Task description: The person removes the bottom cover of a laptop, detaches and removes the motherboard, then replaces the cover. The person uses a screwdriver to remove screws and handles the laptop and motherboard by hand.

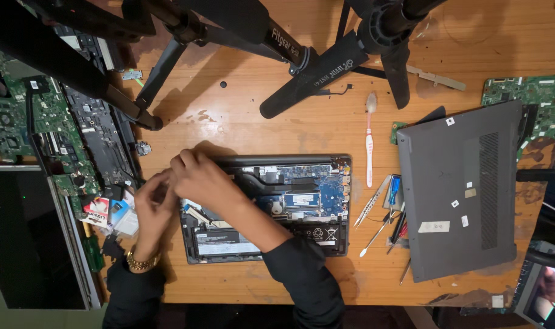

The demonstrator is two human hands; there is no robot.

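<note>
Wooden desk cluttered; both hands together, fingers bent, on opened laptop corner.

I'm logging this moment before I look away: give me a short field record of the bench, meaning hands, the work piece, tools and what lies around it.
work piece: opened laptop, bottom cover off, board and battery exposed
left hand: at the laptop's left edge, grip hidden
right hand: over the laptop's upper left corner, fingers curled, grip hidden
cover: grey bottom cover to the right of the laptop
tools: tweezers and screwdrivers between laptop and cover; toothbrush above them
left side: circuit boards
top: tripod legs
surface: wooden table
</note>
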